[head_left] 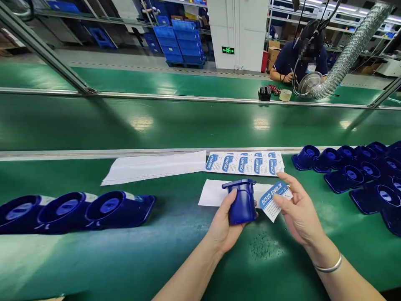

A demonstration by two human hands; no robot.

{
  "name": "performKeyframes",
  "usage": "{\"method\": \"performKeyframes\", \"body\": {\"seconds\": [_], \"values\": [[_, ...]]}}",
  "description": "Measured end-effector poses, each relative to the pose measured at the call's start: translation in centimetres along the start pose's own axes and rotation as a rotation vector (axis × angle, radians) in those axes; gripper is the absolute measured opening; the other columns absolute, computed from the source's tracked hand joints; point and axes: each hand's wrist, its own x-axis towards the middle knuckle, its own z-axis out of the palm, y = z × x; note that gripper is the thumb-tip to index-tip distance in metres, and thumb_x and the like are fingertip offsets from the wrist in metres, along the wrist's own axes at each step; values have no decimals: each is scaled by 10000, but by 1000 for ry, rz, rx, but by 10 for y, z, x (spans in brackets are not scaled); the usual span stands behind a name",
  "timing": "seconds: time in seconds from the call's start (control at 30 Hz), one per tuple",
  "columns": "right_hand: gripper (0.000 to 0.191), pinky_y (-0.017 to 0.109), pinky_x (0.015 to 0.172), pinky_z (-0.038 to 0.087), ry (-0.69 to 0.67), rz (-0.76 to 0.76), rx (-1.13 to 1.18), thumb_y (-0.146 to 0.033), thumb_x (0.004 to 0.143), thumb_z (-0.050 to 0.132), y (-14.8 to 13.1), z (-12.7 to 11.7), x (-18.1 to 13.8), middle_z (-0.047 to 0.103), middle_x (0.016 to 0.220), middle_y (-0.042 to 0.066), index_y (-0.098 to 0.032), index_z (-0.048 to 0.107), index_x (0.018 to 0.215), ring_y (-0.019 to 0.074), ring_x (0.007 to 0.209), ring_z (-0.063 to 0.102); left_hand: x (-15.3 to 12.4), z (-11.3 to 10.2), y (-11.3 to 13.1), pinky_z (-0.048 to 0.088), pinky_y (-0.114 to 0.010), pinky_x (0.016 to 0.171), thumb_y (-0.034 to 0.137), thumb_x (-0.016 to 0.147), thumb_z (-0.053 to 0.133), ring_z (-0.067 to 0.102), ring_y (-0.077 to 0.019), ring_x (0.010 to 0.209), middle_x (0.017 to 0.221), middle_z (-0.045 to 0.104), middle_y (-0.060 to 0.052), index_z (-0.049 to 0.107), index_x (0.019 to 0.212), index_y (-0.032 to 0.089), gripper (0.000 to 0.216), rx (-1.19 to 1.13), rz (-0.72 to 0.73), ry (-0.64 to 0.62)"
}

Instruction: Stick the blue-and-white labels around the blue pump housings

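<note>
My left hand (224, 228) is closed around a dark blue plastic housing (242, 205), its flanged side up. Just to the right, my right hand (297, 213) pinches a blue and white label (274, 198) printed DCS2Q-5000L/H between thumb and fingers. A small gap separates the label from the housing. Behind the housing lies a white strip of paper (211, 193), partly hidden by it. Farther back is a sheet of labels (244, 163) with several blue and white labels on it.
Three blue housings (109, 207) stand in a row at left, and several more (354, 173) sit at right. Blank white paper (156, 167) lies beside the label sheet. Beyond a metal rail (188, 98), a person (300, 54) works near a flexible duct (354, 50).
</note>
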Motion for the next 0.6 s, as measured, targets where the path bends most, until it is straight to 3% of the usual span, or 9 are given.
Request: {"method": "performKeyframes", "body": {"seconds": [0.13, 0.33, 0.5, 0.6], "values": [[283, 247, 744, 551, -9, 29, -35, -349, 824, 880, 0, -1, -1, 690, 873, 21, -197, 668, 935, 158, 808, 652, -3, 3, 4, 612, -423, 855, 422, 884, 687, 684, -305, 1072, 1142, 738, -125, 715, 1155, 158, 380, 68, -12, -89], [282, 185, 609, 513, -39, -8, -50, -326, 857, 857, 0, 0, -3, 658, 814, -29, -238, 607, 953, 108, 678, 593, -2, 1, 0, 522, -404, 1039, 446, 868, 737, 551, -307, 1312, 1331, 669, -72, 603, 1362, 250, 548, 207, 147, -50], [394, 218, 738, 541, -46, 17, -87, -244, 776, 921, 2, -1, -5, 699, 928, -7, -239, 600, 1005, 138, 815, 642, -8, 6, 0, 468, -425, 1095, 447, 879, 722, 465, -323, 1391, 1458, 577, -68, 544, 1418, 262, 596, 245, 207, -80], [325, 233, 759, 529, -76, 29, -111, -250, 785, 910, 2, 0, -5, 688, 927, 4, -215, 639, 961, 146, 825, 634, -12, 10, 1, 471, -431, 1086, 434, 869, 732, 453, -333, 1398, 1470, 563, -76, 540, 1407, 253, 599, 276, 198, -82]]}}
